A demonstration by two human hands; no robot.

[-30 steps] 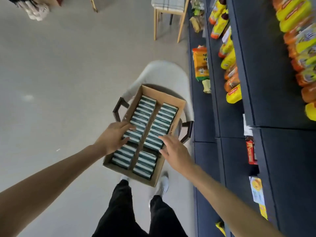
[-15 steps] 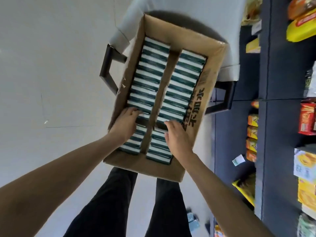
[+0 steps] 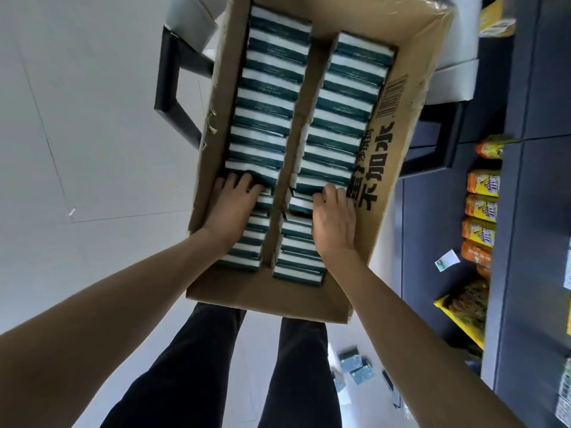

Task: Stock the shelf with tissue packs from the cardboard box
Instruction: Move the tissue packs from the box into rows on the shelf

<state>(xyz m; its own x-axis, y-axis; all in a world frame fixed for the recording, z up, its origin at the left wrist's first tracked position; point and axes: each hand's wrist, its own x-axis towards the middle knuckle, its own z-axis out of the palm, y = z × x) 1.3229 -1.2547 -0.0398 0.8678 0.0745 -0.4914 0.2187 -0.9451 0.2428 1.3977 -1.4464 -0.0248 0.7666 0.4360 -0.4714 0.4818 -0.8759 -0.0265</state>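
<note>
We see the cardboard box (image 3: 398, 125) much closer than a moment ago, filling the upper middle of the view as the head has leaned in; it sits on a white chair (image 3: 454, 78) with dark armrests. Inside, the tissue packs (image 3: 268, 97) stand in two rows split by a cardboard divider. Our left hand (image 3: 233, 205) has pushed deeper into the left row, fingers curled down between packs. Our right hand (image 3: 335, 217) has curled its fingers over a pack in the right row, which now sits tilted out of line. The dark shelf (image 3: 531, 211) with orange snack bags (image 3: 482, 208) stands to the right.
</note>
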